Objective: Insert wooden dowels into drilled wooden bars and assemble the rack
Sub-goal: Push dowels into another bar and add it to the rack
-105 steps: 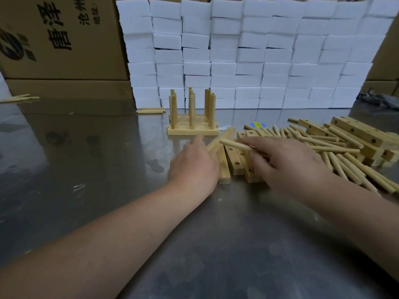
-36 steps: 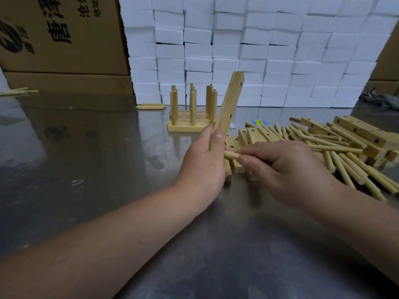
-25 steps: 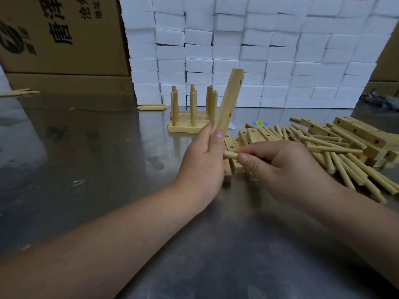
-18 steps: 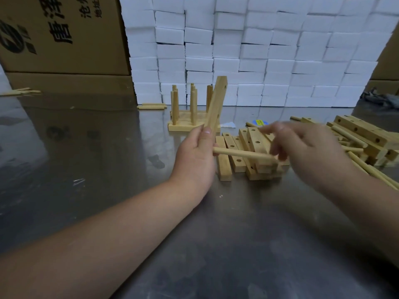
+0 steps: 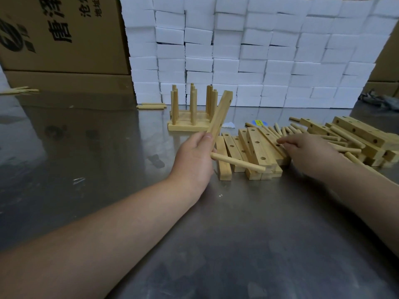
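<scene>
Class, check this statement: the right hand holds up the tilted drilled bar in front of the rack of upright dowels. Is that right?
Not quite: the left hand holds up the tilted drilled bar in front of the rack of upright dowels, as the head view shows.

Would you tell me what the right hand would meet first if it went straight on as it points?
Probably the stacked drilled bars: the right hand points left at them, perhaps touching; depth is unclear.

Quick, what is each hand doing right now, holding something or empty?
Left hand: grips the drilled bar, a dowel sticking out of it.
Right hand: reaches into the loose dowels; whether it pinches one cannot be told.
</scene>
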Tool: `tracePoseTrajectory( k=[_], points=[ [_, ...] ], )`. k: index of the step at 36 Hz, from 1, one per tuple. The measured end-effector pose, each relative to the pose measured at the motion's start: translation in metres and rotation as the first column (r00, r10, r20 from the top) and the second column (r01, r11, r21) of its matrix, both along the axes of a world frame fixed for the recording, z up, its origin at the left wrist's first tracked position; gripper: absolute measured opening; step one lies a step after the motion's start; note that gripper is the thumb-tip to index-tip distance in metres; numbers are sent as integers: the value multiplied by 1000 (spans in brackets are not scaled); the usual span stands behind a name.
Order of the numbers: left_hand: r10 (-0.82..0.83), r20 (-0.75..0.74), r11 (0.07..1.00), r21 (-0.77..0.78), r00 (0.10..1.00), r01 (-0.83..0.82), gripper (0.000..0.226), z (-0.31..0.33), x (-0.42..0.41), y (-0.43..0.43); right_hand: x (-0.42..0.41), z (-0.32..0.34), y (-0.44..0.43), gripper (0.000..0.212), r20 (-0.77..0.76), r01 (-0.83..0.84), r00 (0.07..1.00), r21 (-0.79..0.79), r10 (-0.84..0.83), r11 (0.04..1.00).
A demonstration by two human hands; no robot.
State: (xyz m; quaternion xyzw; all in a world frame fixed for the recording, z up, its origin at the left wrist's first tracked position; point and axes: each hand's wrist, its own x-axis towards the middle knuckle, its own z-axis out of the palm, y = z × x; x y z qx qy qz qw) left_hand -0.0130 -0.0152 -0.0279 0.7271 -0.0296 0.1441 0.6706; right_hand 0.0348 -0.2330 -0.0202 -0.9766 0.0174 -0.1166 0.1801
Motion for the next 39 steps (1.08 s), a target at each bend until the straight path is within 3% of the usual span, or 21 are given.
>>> tracePoseTrajectory(
  k=[3, 7, 18, 24, 27, 31, 34, 36, 39],
  points=[
    [-1, 0, 1000, 12, 1000, 1, 31, -1, 1, -1, -3, -1, 2, 36, -75, -24, 997, 24, 26, 999],
    [-16, -2, 1000, 11, 1000, 16, 30, -1, 1, 0, -4, 1, 4, 35, -32, 17, 999, 24, -16, 1000],
    [-39, -7, 999, 13, 999, 39, 28, 1, -1, 0, 2, 2, 0, 46, -66, 117, 989, -179, -130, 977],
    [-36, -12, 999, 18, 999, 36, 29, 2, -2, -1, 8, 0, -5, 39, -73, 169, 978, -271, -196, 948],
    [-33, -8, 999, 19, 999, 33, 30, 2, -2, 0, 6, 4, -3, 25, -87, 189, 968, -368, -236, 910],
    [-31, -6, 1000, -2, 1000, 31, 32, 2, -1, 1, -1, 16, 2, 8, 48, 296, 951, -431, -305, 853],
    [-33, -19, 997, -67, 999, 32, 33, 3, -1, 1, -9, 22, 8, 12, 250, 227, 955, -267, -160, 937],
    [-15, -29, 997, -82, 999, 13, 31, 4, 0, 1, -20, 24, 16, 22, 348, 55, 938, -132, -6, 990],
    [23, -29, 999, -34, 999, -24, 31, 2, 3, 1, -36, 25, 30, 26, 405, -185, 894, -54, 191, 981]
  ],
)
